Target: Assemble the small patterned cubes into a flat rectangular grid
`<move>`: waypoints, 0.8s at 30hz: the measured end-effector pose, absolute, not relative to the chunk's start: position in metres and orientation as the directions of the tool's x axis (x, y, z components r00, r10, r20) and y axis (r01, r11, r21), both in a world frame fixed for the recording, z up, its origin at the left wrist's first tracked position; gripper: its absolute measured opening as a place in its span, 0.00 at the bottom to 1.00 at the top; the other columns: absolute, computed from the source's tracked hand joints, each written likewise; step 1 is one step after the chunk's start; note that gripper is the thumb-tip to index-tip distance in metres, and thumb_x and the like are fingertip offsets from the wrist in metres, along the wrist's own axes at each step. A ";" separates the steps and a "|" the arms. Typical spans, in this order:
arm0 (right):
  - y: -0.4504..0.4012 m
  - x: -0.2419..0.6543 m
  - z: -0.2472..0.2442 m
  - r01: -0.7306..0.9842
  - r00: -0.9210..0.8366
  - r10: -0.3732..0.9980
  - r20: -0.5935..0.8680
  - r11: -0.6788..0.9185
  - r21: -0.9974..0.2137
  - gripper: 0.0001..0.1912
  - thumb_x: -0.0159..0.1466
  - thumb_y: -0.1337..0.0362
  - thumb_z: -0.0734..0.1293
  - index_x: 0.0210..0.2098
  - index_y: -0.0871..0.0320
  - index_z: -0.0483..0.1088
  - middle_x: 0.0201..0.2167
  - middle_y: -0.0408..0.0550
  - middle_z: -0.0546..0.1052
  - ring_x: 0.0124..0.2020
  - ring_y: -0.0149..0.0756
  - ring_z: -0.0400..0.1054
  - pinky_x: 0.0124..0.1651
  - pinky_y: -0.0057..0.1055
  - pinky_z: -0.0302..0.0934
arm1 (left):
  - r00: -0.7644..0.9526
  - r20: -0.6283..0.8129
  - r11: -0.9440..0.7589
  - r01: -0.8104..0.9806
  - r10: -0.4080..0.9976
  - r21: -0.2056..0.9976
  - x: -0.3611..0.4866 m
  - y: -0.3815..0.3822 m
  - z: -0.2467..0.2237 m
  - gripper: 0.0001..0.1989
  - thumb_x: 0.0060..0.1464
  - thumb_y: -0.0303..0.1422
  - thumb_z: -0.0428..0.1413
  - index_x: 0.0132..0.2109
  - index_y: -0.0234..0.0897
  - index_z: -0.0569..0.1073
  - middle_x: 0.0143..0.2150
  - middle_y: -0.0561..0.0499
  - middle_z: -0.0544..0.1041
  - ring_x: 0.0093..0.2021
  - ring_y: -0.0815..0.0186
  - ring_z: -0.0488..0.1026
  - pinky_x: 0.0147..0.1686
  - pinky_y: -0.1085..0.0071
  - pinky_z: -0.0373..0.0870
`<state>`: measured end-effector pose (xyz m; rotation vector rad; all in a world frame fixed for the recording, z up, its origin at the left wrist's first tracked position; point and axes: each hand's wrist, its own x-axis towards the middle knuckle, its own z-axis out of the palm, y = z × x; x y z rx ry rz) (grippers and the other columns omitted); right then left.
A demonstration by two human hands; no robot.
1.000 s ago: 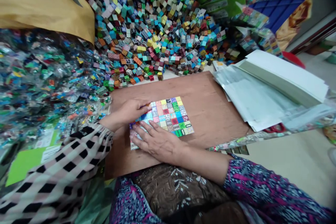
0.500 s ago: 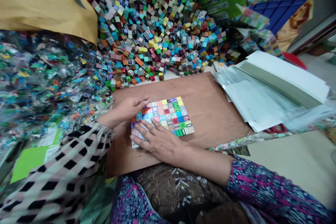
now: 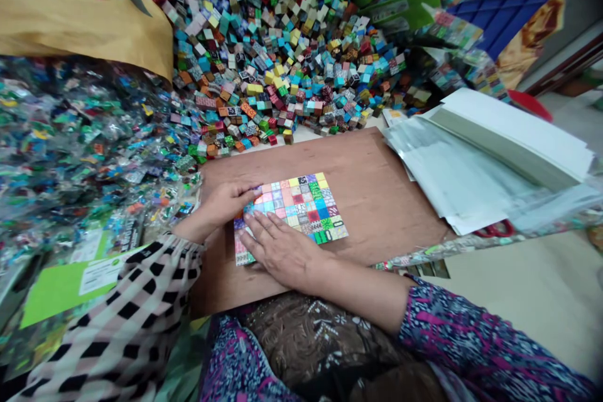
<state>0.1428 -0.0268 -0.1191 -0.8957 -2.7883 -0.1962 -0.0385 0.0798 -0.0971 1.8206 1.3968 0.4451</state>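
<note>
A flat rectangle of small colourful patterned squares (image 3: 311,207) lies on the brown board (image 3: 377,201) in front of me; whether it is a printed sheet or rows of blocks I cannot tell. My right hand (image 3: 287,254) rests palm down across its near left part, fingers stretched out and slightly apart. At its far left corner is my left hand (image 3: 226,204), fingers extended and touching the edge. The squares under both hands are hidden.
Behind the board rises a big heap of small colourful cubes (image 3: 292,69). Many plastic-wrapped pieces (image 3: 85,138) cover the left side. White sheets and clear plastic bags (image 3: 490,163) lie at the right, over red-handled scissors (image 3: 494,229). Green packaging (image 3: 70,282) sits near my left sleeve.
My left hand has come down from just above the patterned rectangle onto its far left edge. My right hand stays on the rectangle, its fingers drawn slightly closer together.
</note>
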 end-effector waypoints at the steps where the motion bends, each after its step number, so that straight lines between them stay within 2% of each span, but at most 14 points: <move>1: -0.027 0.143 -0.119 0.587 -0.795 0.560 0.233 0.807 0.066 0.26 0.74 0.67 0.55 0.69 0.68 0.62 0.68 0.66 0.65 0.70 0.54 0.58 0.69 0.47 0.56 | 0.329 -0.179 -0.085 0.651 0.927 0.754 -0.039 0.080 -0.098 0.43 0.46 0.68 0.55 0.52 0.36 0.82 0.56 0.42 0.81 0.59 0.48 0.76 0.64 0.55 0.68; 4: -0.027 0.143 -0.118 0.588 -0.795 0.562 0.229 0.807 0.060 0.26 0.74 0.67 0.54 0.69 0.68 0.62 0.68 0.66 0.65 0.70 0.54 0.58 0.70 0.47 0.56 | 0.320 -0.175 -0.090 0.666 0.931 0.740 -0.040 0.081 -0.101 0.39 0.47 0.66 0.56 0.50 0.39 0.83 0.54 0.45 0.82 0.57 0.48 0.77 0.63 0.54 0.68; 7: -0.028 0.141 -0.117 0.585 -0.795 0.563 0.225 0.810 0.041 0.26 0.74 0.68 0.55 0.69 0.68 0.62 0.69 0.66 0.64 0.70 0.55 0.57 0.70 0.47 0.55 | 0.349 -0.170 -0.135 0.699 0.921 0.702 -0.041 0.082 -0.103 0.39 0.51 0.65 0.53 0.52 0.37 0.82 0.55 0.43 0.82 0.57 0.48 0.77 0.62 0.54 0.69; 9: -0.028 0.141 -0.115 0.582 -0.796 0.567 0.214 0.813 0.011 0.26 0.75 0.63 0.57 0.69 0.68 0.62 0.70 0.65 0.62 0.71 0.55 0.57 0.71 0.47 0.54 | 0.375 -0.152 -0.190 0.730 0.915 0.656 -0.041 0.081 -0.102 0.39 0.55 0.63 0.48 0.54 0.35 0.80 0.56 0.41 0.81 0.57 0.49 0.77 0.62 0.54 0.70; 10: -0.028 0.142 -0.114 0.588 -0.789 0.578 0.210 0.809 -0.016 0.28 0.75 0.58 0.59 0.69 0.68 0.61 0.70 0.66 0.61 0.71 0.56 0.56 0.71 0.48 0.54 | 0.385 -0.125 -0.231 0.750 0.914 0.620 -0.041 0.080 -0.102 0.38 0.57 0.61 0.47 0.56 0.34 0.79 0.57 0.39 0.80 0.58 0.49 0.76 0.62 0.53 0.69; 12: -0.027 0.148 -0.109 0.616 -0.757 0.618 0.212 0.783 -0.082 0.39 0.72 0.45 0.60 0.70 0.69 0.59 0.71 0.67 0.59 0.72 0.59 0.53 0.72 0.51 0.52 | 0.388 -0.051 -0.310 0.804 0.920 0.508 -0.039 0.074 -0.099 0.36 0.62 0.54 0.43 0.59 0.31 0.77 0.61 0.36 0.77 0.63 0.48 0.72 0.66 0.50 0.63; 14: -0.025 0.158 -0.104 0.666 -0.700 0.680 0.220 0.732 -0.141 0.47 0.70 0.37 0.58 0.71 0.72 0.56 0.72 0.69 0.56 0.74 0.60 0.48 0.73 0.54 0.47 | 0.372 -0.003 -0.346 0.865 0.928 0.363 -0.034 0.063 -0.095 0.34 0.65 0.48 0.41 0.64 0.30 0.73 0.66 0.36 0.72 0.70 0.46 0.64 0.70 0.45 0.53; 16: -0.020 0.170 -0.100 0.722 -0.639 0.741 0.205 0.670 -0.174 0.51 0.69 0.35 0.55 0.72 0.75 0.53 0.73 0.71 0.53 0.75 0.60 0.44 0.74 0.56 0.43 | 0.368 -0.017 -0.353 0.905 0.930 0.238 -0.027 0.050 -0.093 0.32 0.67 0.45 0.39 0.68 0.32 0.68 0.70 0.38 0.67 0.75 0.45 0.54 0.72 0.38 0.43; 18: -0.015 0.181 -0.101 0.763 -0.596 0.788 0.158 0.616 -0.194 0.53 0.68 0.33 0.54 0.71 0.77 0.53 0.73 0.72 0.52 0.75 0.60 0.42 0.75 0.57 0.41 | 0.396 -0.059 -0.382 0.909 0.916 0.167 -0.020 0.036 -0.092 0.32 0.68 0.45 0.39 0.71 0.35 0.64 0.73 0.41 0.62 0.76 0.46 0.48 0.72 0.37 0.37; 21: -0.010 0.188 -0.108 0.775 -0.586 0.802 0.114 0.596 -0.208 0.55 0.67 0.32 0.54 0.71 0.78 0.53 0.73 0.73 0.52 0.75 0.60 0.42 0.74 0.56 0.42 | 0.433 -0.090 -0.422 0.898 0.897 0.124 -0.012 0.024 -0.095 0.32 0.68 0.47 0.40 0.73 0.38 0.60 0.75 0.43 0.58 0.77 0.48 0.46 0.73 0.40 0.33; 24: -0.011 0.185 -0.114 0.773 -0.590 0.799 0.121 0.601 -0.203 0.55 0.68 0.32 0.54 0.72 0.78 0.51 0.73 0.73 0.51 0.76 0.61 0.41 0.75 0.56 0.41 | 0.436 -0.091 -0.427 0.899 0.895 0.098 -0.008 0.021 -0.097 0.33 0.68 0.47 0.39 0.73 0.35 0.59 0.75 0.41 0.56 0.77 0.46 0.47 0.72 0.39 0.33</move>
